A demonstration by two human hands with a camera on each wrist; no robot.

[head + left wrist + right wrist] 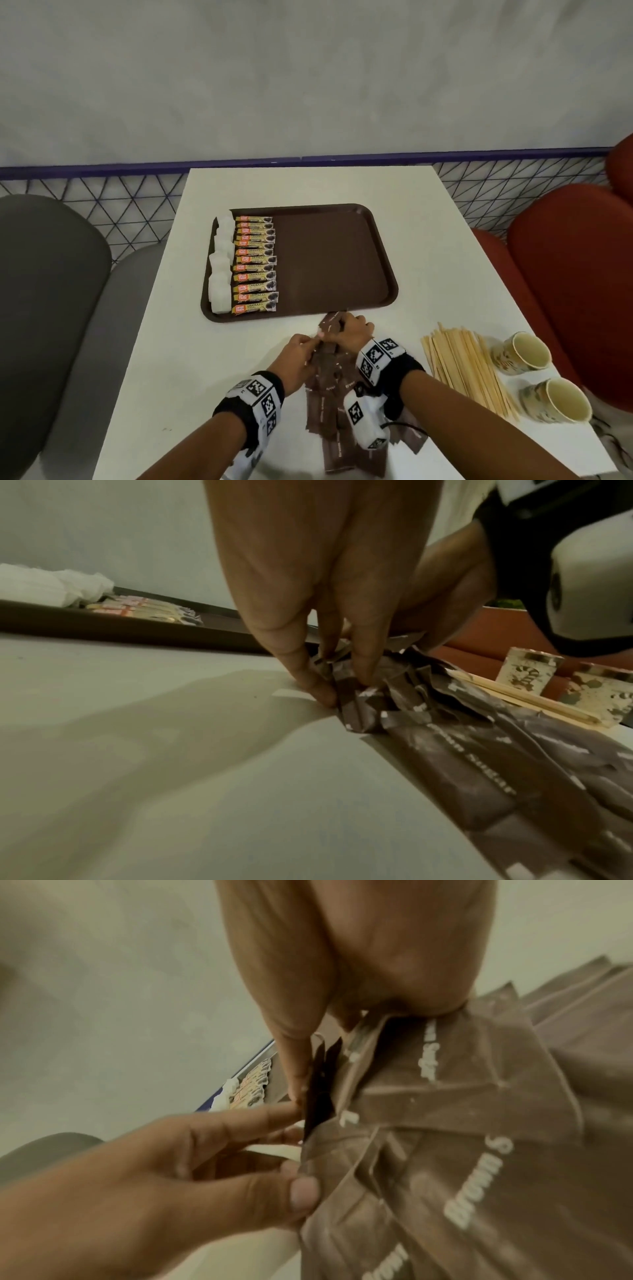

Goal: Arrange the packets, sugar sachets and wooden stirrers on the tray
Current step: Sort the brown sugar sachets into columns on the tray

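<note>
A pile of brown sugar sachets [329, 404] lies on the white table just in front of the brown tray [335, 260]. My left hand [310, 342] pinches the far ends of a few sachets [356, 707] between thumb and fingers. My right hand [342, 330] grips a fanned bunch of the same sachets [445, 1123] from above, right beside the left fingers [260, 1118]. On the tray's left side lie a column of white packets [221, 263] and a column of yellow granules packets [255, 263]. Wooden stirrers [466, 370] lie in a heap to the right.
Two paper cups [520, 353] [558, 401] stand near the table's right edge, beside the stirrers. The right half of the tray is bare. A grey chair [51, 308] is to the left and red seats [575, 274] are to the right.
</note>
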